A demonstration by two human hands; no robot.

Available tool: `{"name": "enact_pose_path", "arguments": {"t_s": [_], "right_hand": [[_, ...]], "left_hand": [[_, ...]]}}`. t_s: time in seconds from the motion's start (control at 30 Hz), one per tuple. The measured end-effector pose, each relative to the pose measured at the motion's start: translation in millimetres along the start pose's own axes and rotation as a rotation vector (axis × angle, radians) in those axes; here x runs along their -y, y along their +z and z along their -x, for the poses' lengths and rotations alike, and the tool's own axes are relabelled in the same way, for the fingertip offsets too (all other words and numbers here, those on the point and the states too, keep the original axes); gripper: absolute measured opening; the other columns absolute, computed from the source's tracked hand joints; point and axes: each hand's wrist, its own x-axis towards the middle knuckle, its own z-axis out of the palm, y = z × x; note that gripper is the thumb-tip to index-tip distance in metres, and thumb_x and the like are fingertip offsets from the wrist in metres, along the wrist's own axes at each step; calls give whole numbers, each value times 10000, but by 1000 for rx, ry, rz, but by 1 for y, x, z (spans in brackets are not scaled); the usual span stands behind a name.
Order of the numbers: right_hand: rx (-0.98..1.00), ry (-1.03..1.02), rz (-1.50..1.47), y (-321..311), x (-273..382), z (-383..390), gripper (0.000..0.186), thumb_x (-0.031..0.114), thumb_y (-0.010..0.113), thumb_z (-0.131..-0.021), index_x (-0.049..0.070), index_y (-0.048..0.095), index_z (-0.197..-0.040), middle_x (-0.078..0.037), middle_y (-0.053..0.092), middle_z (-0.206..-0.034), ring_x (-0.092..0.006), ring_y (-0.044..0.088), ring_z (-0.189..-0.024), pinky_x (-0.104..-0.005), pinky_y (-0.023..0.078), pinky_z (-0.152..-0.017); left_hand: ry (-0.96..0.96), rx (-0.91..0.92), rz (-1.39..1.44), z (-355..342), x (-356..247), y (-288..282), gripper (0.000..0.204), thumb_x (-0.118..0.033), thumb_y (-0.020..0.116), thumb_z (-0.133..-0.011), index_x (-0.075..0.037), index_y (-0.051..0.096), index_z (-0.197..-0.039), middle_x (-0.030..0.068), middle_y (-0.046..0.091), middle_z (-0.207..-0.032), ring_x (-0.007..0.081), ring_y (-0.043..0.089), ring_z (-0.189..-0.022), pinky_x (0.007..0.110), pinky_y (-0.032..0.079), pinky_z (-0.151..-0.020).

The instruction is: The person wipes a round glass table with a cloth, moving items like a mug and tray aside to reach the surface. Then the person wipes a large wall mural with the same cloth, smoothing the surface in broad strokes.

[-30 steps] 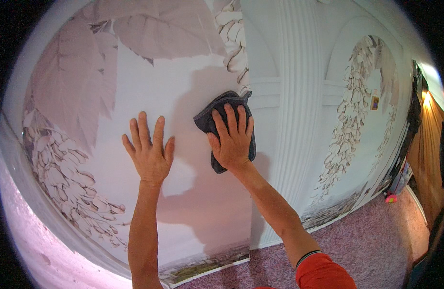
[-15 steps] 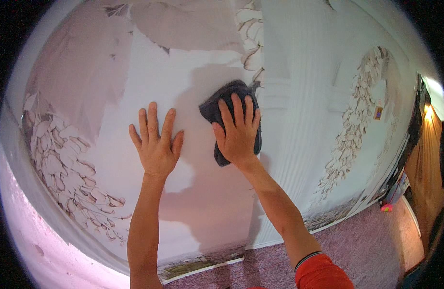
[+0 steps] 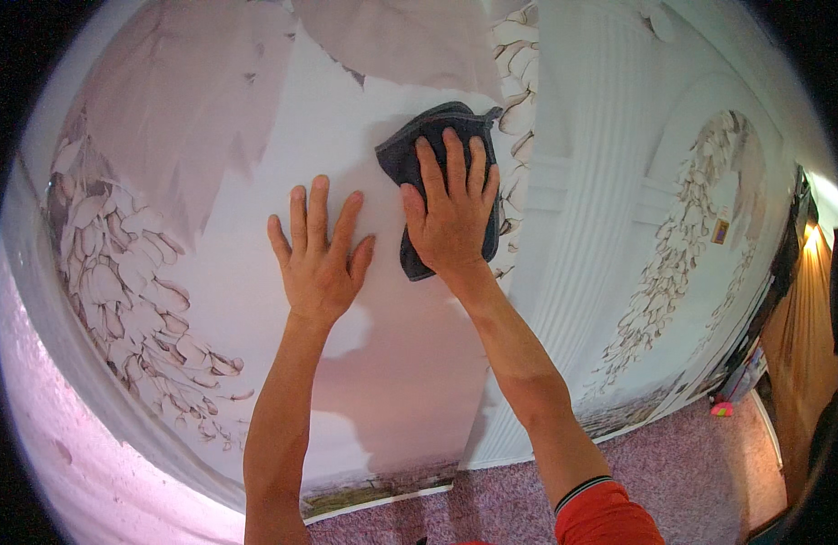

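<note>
The right hand [image 3: 451,218] lies flat with fingers spread on a dark grey cloth [image 3: 417,150], pressing it against the wallpaper sheet [image 3: 255,227] close to the sheet's right edge. The cloth sticks out above the fingertips and below the heel of the hand. Just to its left, the left hand [image 3: 321,263] rests open and empty, palm flat on the pale part of the same sheet, fingers fanned wide and pointing up.

To do this well, the left palm should probably hold the sheet steady while the cloth travels in firm, even strokes toward the seam [image 3: 519,182], so air is pushed out rather than trapped.

Right of the seam stands a printed column [image 3: 582,182], farther right an arch of blossoms [image 3: 700,209]. Below runs mauve carpet [image 3: 673,472].
</note>
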Motion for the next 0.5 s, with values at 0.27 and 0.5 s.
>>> {"name": "enact_pose_path", "arguments": {"t_s": [0.27,0.5], "right_hand": [[103,-46,-20,-4,10,45,523,351,632,-974,145,591,-1453,-168,442,-1586,-464,362,-1454,-672,244,-1149],[56,-83,-30,1,15,15,541,342,645,-962,147,578,-1463,-163,437,-1587,-464,354,-1463,-674,247,-1157]], "left_hand": [[44,88,64,14,13,-7,580,-389,666,-983,-251,538,-1532,127,323,-1703,376,263,-1576,653,160,-1220],[42,84,-43,37,39,-18,596,-392,667,-982,-246,527,-1542,121,331,-1700,375,279,-1568,658,164,-1218]]}}
